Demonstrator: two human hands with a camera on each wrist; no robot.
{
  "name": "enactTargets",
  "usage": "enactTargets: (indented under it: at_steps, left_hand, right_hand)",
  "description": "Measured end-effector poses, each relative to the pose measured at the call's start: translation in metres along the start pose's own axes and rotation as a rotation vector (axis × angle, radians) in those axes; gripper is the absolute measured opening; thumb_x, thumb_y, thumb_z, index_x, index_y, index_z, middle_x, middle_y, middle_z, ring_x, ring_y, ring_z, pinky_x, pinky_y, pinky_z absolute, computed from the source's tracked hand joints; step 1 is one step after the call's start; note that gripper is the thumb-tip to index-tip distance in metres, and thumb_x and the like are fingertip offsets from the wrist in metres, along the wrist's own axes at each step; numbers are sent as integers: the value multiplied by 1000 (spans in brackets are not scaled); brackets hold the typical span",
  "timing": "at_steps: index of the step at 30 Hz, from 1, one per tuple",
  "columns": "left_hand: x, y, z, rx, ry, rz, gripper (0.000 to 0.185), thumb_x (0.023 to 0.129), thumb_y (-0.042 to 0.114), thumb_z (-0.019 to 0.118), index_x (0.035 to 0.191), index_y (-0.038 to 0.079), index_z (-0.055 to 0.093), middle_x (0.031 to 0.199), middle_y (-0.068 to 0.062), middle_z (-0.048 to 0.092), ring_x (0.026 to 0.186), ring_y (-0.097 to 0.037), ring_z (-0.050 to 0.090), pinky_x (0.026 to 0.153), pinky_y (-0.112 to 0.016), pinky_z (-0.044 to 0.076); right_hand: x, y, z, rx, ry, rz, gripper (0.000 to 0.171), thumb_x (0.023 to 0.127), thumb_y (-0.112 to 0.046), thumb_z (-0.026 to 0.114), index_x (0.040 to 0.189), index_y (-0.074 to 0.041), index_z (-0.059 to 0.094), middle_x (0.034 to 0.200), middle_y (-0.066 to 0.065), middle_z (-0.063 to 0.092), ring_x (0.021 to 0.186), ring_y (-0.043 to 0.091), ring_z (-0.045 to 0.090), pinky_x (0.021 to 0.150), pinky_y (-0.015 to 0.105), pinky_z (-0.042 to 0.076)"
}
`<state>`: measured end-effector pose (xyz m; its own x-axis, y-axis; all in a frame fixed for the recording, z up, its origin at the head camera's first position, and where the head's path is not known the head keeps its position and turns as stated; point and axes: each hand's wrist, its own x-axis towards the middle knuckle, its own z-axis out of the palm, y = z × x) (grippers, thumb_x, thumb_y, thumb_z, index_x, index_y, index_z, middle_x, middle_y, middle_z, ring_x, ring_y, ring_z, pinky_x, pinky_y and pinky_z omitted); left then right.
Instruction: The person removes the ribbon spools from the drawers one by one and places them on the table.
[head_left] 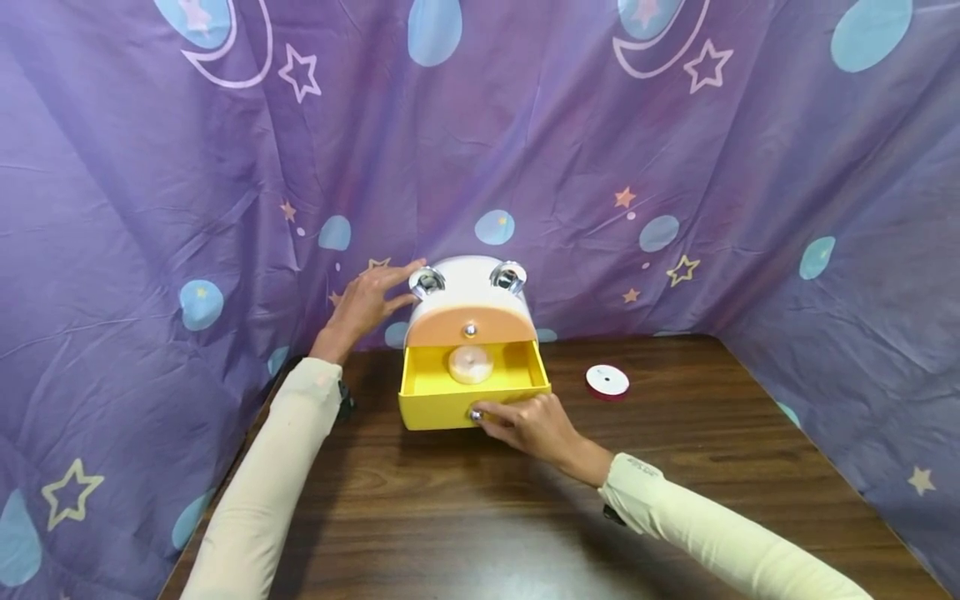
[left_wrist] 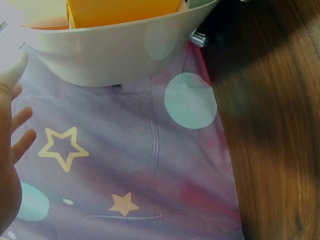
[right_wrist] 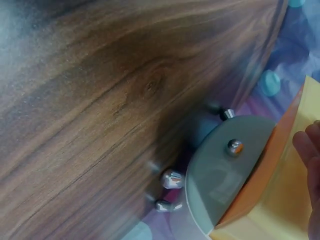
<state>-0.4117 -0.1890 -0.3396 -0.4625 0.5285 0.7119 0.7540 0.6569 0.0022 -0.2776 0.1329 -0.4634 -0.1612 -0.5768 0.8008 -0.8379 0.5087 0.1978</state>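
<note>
Left hand (head_left: 371,302): fingers spread and fairly straight, resting flat against the left side of the small cabinet (head_left: 468,287), up near its top; nothing is pinched.
Right hand (head_left: 534,425): at the front of the yellow drawer (head_left: 438,408), fingertips curled round the small silver knob (head_left: 475,413) on its face, pinching it.
Drawer: pulled out toward the person, just below the cabinet's orange panel (head_left: 468,327); it lies between the two hands.
Inside drawer: a pale round roll (head_left: 470,364) lies on the drawer floor, just beyond the right hand's fingers.
Right of right hand: a red-and-white spool (head_left: 607,381) lies flat on the wooden table (head_left: 712,442), apart from the cabinet.
Behind both hands: purple cloth (head_left: 600,125) with stars and moons.
</note>
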Motion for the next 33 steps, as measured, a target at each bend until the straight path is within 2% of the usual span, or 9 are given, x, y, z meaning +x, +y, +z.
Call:
enactTargets:
  at_steps: [5,16,33]
  left_hand:
    - [-1,2,0,7,-11,-5,64,87,22,85,147,17,61,129,-9,72,122,-37,66,105,-57,51]
    - [-2,1,1,-3,15,10,69,85,18,87,149,20,59,128,-10,73,121,-38,67,108,-57,49]
    - [-1,1,-1,-12,-5,-17,70,85,17,87,149,21,59,130,-9,72,122,-40,66,108,-58,49]
  right_hand:
    - [-1,-5,-1,10,5,-13,37,75,-23,94,110,-25,81,56,-13,63,44,-1,43,38,23,43]
    - [-1,-9,-3,-7,6,-17,36,75,-22,93,109,-25,81,56,-14,63,43,0,46,38,24,43]
    - [-3,-11,-4,-32,9,-25,37,76,-23,91,111,-24,80,55,-14,61,42,1,46,37,24,41]
